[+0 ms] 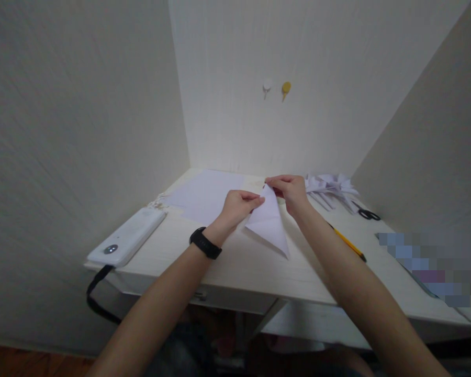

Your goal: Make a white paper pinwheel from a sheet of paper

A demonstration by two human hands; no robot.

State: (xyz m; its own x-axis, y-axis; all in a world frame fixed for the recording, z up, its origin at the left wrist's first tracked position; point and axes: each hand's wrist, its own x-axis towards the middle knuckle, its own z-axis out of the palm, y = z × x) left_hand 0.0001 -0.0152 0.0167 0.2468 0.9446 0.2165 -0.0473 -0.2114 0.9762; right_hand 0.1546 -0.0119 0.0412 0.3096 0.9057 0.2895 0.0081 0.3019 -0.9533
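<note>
A sheet of white paper (pixel 267 225), folded into a triangular shape, is held up over the middle of the desk with its point upward. My left hand (pixel 238 208), a black watch on its wrist, pinches the left edge near the top. At the upper tip, my right hand (pixel 289 192) grips the paper between thumb and fingers. Both hands are closed on the same piece. The lower corner of the paper hangs toward the desk's front edge; whether it touches the surface I cannot tell.
Flat white sheets (pixel 208 191) lie at the back left. Folded paper pieces (pixel 332 187) are heaped at the back right, near black-handled scissors (pixel 369 214). A yellow pencil (pixel 349 243) lies beside my right forearm. A white power bank (pixel 127 238) with a black strap sits at the left edge.
</note>
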